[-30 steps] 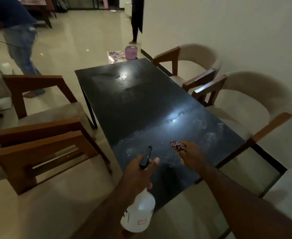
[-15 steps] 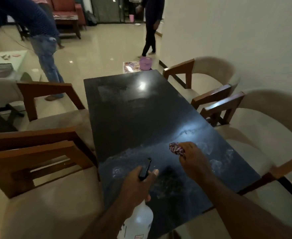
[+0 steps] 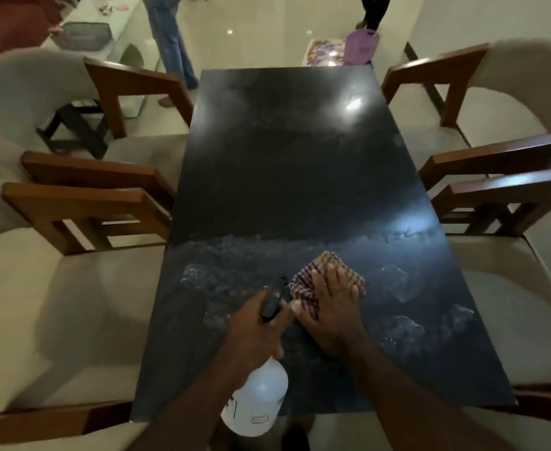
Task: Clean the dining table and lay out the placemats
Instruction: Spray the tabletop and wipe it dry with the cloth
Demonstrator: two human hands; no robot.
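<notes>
Your right hand [image 3: 331,307] lies flat, fingers straight, pressing the checked cloth [image 3: 304,289] onto the black dining table [image 3: 284,174], lower centre of the frame. Your left hand [image 3: 254,327] is wrapped round the neck of the spray bottle [image 3: 258,402], just beside the cloth, its white body down at the table's near edge. Wiping looks like the step now. Press with the whole palm and sweep long overlapping strokes toward the wet patches [image 3: 398,281] at lower right, then across to the lower left, so no streaks dry on that glossy top. Lift the bottle clear of your wiping path. The far half, upper frame, looks unwiped. No placemats on the table yet.
</notes>
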